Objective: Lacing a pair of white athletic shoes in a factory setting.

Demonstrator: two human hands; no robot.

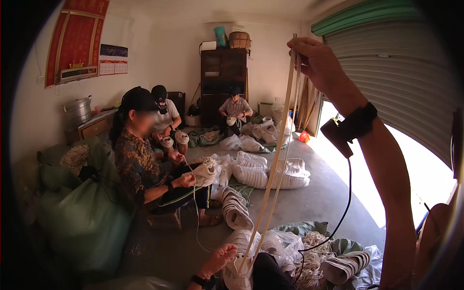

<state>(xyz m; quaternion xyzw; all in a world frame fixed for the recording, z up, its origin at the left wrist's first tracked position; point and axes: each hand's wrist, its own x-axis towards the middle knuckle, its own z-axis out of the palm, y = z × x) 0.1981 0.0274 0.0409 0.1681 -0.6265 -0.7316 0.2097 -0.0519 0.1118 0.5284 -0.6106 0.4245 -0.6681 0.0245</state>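
My right hand [311, 55] is raised high at the upper right, its fingers pinched on the ends of a pale shoelace [274, 174]. Two taut strands of it run down to an off-white shoe upper [237, 276] at my lap, beside my dark-clad leg [266, 271]. Low in the picture, my left hand [220, 259] is just left of that upper with its fingers curled together. Whatever is between those fingers, if anything, is hidden. A black band with a box-shaped device [336, 137] is strapped to my right wrist, and its cable hangs down.
Loose laces [311, 261] and stacked shoe uppers [344, 267] lie at the lower right. A co-worker [140, 159] sits close at left, handling a lace. Two more people work farther back. Green sacks [87, 217] fill the left; bagged uppers [249, 169] lie mid-floor.
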